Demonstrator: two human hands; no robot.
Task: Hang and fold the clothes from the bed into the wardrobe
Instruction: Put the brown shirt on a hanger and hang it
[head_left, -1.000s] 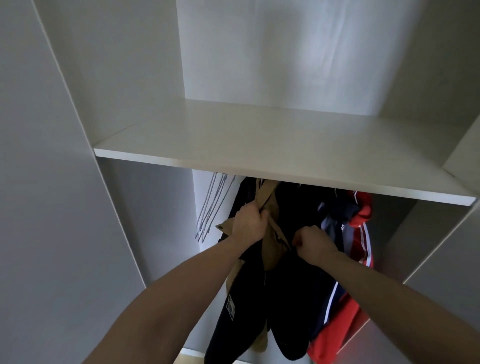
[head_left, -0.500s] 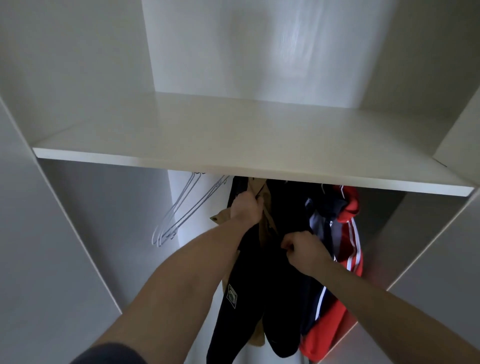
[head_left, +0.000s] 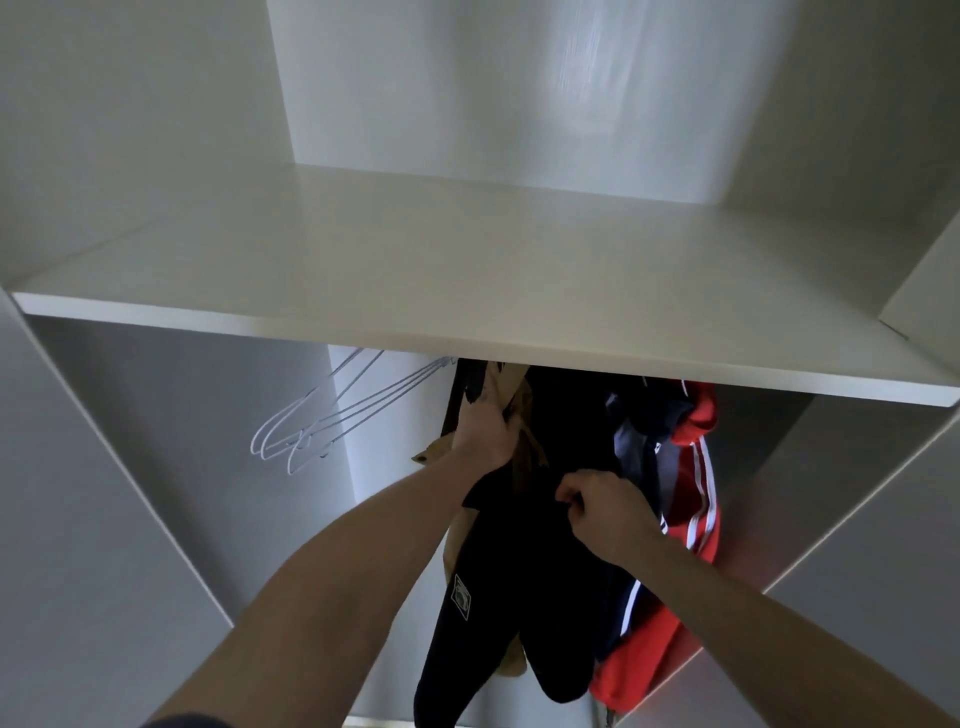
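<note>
Black garment (head_left: 498, 561) hangs under the white wardrobe shelf (head_left: 467, 291), beside a red jacket (head_left: 696, 519); the left hand (head_left: 485, 434) grips its top, the right hand (head_left: 605, 512) pinches its fabric.

White laminate interior throughout. Broad horizontal shelf (head_left: 467, 270) spanning full width, front edge running slightly downward to the right. Upper compartment above it: pale back panel (head_left: 519, 88) with soft vertical glare streaks, side panels (head_left: 130, 130) in grey shadow. Lower compartment dimmer; left side panel (head_left: 171, 415) grey, narrow lit strip of back panel near centre-left. Angled white panel (head_left: 857, 597) at lower right, faint reddish tint on it. Diffuse light from the front, brightest on shelf top. Floor barely visible at bottom edge.
</note>
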